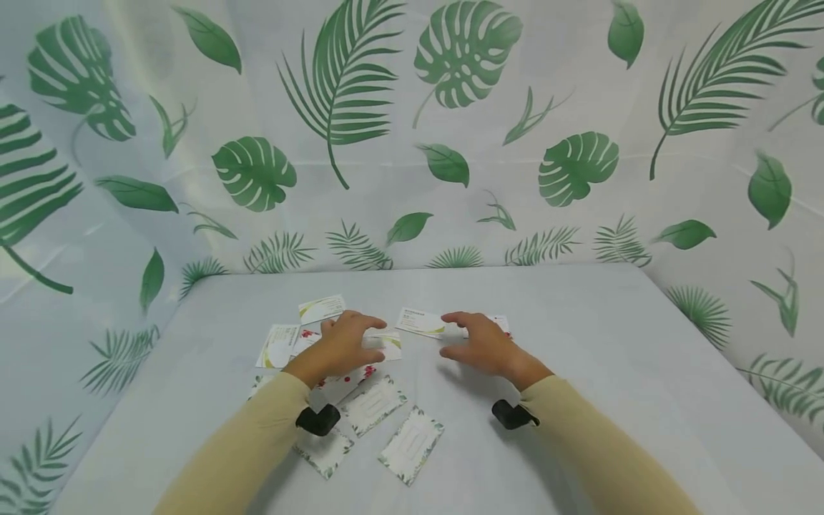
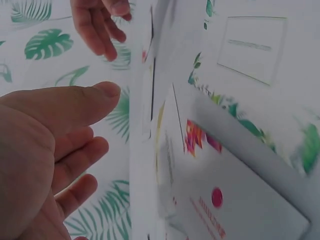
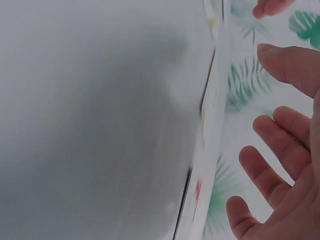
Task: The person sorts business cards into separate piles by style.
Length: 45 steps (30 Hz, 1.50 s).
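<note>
My left hand [image 1: 347, 342] hovers over a spread of cards, its fingers loosely bent and holding nothing. Below it lie a red-patterned white card [image 1: 347, 385] and a white card with a gold curve [image 1: 391, 346]. Two more gold-curved cards [image 1: 322, 309] [image 1: 278, 347] lie at its far side and left. To the right, my right hand [image 1: 483, 347] is held above the table, fingers spread and relaxed, palm toward the left hand. Just beyond its fingertips lies another gold-curved card [image 1: 420, 322]. A red-marked card [image 1: 501, 325] is partly hidden behind that hand.
Nearer me are leaf-bordered cards [image 1: 373, 405] [image 1: 412, 445], with another [image 1: 325, 452] partly covered by the left wrist's black camera [image 1: 318, 420]. All lie on a white-covered table [image 1: 579, 315]. A leaf-printed curtain [image 1: 386, 143] hangs behind and at both sides.
</note>
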Motion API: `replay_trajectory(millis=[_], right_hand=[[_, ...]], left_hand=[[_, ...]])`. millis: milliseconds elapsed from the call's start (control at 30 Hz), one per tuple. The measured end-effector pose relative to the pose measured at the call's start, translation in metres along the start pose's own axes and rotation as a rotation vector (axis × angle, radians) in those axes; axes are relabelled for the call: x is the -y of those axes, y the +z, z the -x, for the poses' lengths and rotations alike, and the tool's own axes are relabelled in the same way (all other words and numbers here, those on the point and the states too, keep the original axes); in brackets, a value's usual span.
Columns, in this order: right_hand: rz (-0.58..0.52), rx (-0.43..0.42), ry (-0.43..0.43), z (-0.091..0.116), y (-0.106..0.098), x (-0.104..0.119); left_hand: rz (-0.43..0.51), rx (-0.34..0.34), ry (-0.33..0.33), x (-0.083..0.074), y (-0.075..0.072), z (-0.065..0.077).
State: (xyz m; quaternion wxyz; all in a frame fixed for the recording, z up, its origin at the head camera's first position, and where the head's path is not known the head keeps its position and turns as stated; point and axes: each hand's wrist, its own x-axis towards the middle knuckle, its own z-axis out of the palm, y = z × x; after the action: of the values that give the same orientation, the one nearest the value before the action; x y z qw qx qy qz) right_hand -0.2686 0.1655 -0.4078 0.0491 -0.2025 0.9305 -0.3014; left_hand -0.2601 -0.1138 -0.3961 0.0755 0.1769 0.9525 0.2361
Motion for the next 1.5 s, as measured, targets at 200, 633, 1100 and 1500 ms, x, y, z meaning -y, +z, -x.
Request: replay_trajectory(millis=[200, 633, 1100, 1500], right_hand=[[-0.068, 0.055, -0.022, -0.010, 0.021, 0.018], [-0.015, 0.180, -0.091, -0.032, 0.060, 0.057], [0.154, 0.222, -0.146, -0.040, 0.072, 0.072], [0.160, 0.233, -0.132, -0.041, 0.074, 0.078]], left_hand=[[0.019, -0.024, -0.013, 0.012, -0.003, 0.022], [0.024, -0.042, -0.098, 0.037, 0.011, 0.053], [-0.006, -0.102, -0.102, 0.040, 0.023, 0.056], [0.048, -0.089, -0.186, 0.041, 0.024, 0.056]])
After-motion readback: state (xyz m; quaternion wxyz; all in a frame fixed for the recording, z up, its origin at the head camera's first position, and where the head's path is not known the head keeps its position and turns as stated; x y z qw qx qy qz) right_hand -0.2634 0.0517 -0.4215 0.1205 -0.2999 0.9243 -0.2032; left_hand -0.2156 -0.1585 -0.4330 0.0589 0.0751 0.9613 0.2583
